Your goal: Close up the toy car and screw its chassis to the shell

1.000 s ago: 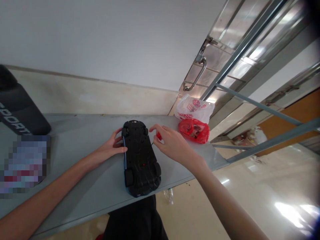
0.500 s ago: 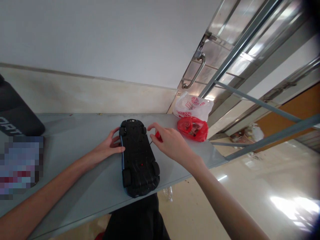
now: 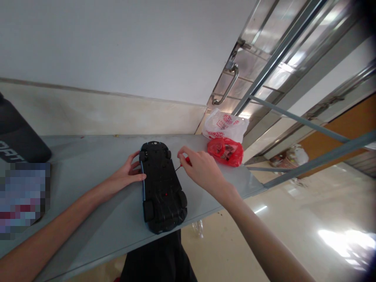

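Note:
A toy car (image 3: 160, 180) lies upside down on the grey table, its black underside and wheels facing up and a thin blue edge showing on the left. My left hand (image 3: 131, 172) grips its left side, with the thumb on the edge and the fingers further up along the flank. To the right of the car, my right hand (image 3: 198, 164) is closed around a small screwdriver with a red handle (image 3: 188, 160). Its thin dark shaft points down-left at the car's right side; whether the tip touches cannot be made out.
A red plastic bag (image 3: 226, 152) and a white plastic bag (image 3: 225, 125) sit at the table's right end. On the left stand a dark bottle (image 3: 22, 135) and a blurred-out item (image 3: 23, 199). Metal bars (image 3: 299, 117) rise beyond the right edge; a wall backs the table.
My right hand has shifted slightly right and its fingers have drawn closer together, so the screwdriver's shaft shows more. My left hand and the toy car stay in place.

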